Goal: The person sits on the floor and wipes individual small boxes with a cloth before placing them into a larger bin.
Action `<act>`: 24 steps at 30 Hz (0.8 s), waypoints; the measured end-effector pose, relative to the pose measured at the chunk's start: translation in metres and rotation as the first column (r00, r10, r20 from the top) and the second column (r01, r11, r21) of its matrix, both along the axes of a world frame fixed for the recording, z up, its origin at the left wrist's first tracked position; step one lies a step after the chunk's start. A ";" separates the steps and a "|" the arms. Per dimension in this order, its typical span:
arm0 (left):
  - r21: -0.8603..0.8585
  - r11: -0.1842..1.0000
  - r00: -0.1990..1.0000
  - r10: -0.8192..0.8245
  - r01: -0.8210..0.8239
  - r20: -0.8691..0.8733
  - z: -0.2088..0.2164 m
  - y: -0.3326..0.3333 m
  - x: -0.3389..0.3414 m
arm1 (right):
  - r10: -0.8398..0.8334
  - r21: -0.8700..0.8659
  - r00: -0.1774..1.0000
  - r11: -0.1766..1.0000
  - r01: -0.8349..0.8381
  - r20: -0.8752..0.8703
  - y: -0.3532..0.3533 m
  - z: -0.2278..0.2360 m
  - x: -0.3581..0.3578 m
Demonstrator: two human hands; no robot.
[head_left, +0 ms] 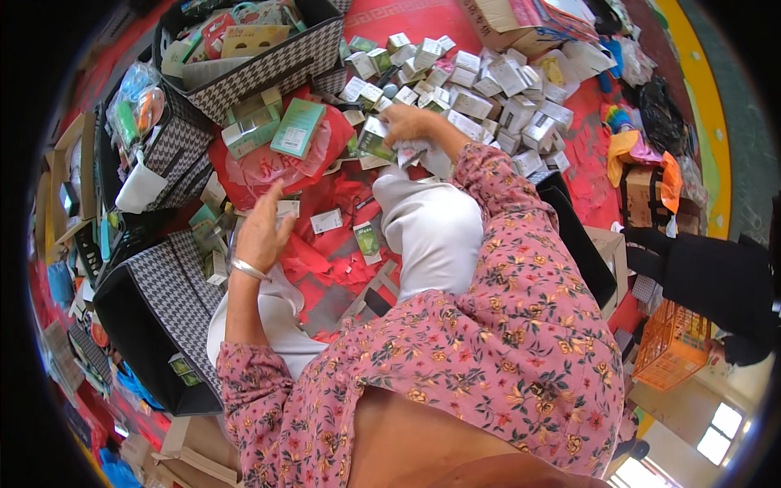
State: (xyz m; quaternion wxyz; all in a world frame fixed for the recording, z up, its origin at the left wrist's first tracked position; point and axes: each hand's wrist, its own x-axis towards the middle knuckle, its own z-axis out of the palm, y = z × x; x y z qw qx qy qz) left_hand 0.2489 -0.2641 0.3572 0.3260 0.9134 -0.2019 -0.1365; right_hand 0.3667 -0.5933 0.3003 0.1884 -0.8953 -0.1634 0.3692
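My right hand [409, 124] reaches forward past my knee, its fingers curled onto the upper edge of a small green-and-white box [374, 140]. Just in front of it spreads a loose heap of small white boxes [504, 77]. My left hand [264, 224] hovers beside my other knee with its fingers apart and nothing in it; a bracelet circles that wrist. Past its fingertips, a teal box [298, 127] and a clear-windowed green box [254, 132] rest on a red plastic bag [277, 163]. Between my knees lie another green-and-white box [367, 241] and a white one [326, 220].
Houndstooth storage bins stand at the front left, one filled bin [268, 61] and another lying open [171, 301]. A cardboard carton [496, 24] sits beyond the heap. On the right are an orange plastic basket [671, 346] and a person in black [716, 281].
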 end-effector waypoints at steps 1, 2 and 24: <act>-0.196 0.974 0.985 0.084 -0.113 -0.151 0.003 -0.003 0.005 | 0.014 0.059 0.998 0.998 -0.017 0.059 0.003 0.029 0.003; -0.361 0.899 0.939 0.131 -0.248 -0.316 0.007 -0.005 0.009 | 0.114 0.086 0.985 0.988 -0.126 0.127 0.014 0.057 0.004; -0.534 0.005 0.512 -0.280 -0.845 -0.812 -0.046 0.050 -0.034 | -0.569 0.763 0.730 0.638 0.102 0.378 0.175 0.116 -0.052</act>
